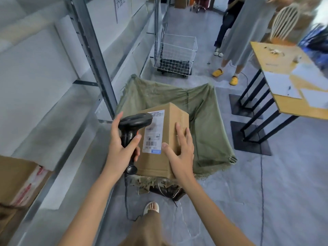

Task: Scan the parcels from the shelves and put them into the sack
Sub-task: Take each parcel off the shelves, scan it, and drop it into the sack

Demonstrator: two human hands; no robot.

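The right hand (179,150) presses spread, straight fingers on the box (163,139) over the open sack (204,110); the left hand (120,146) grips the scanner (133,125) (beside the label (154,134)); shelves (53,96) left.

A grey floor (221,201) carries the open green sack (204,110) on its frame, a white wire basket cart (174,54) beyond it, and the black base plates of a wooden table (276,57) with papers (278,82) on top. The metal shelves (58,110) at left hold a cardboard box (17,178).
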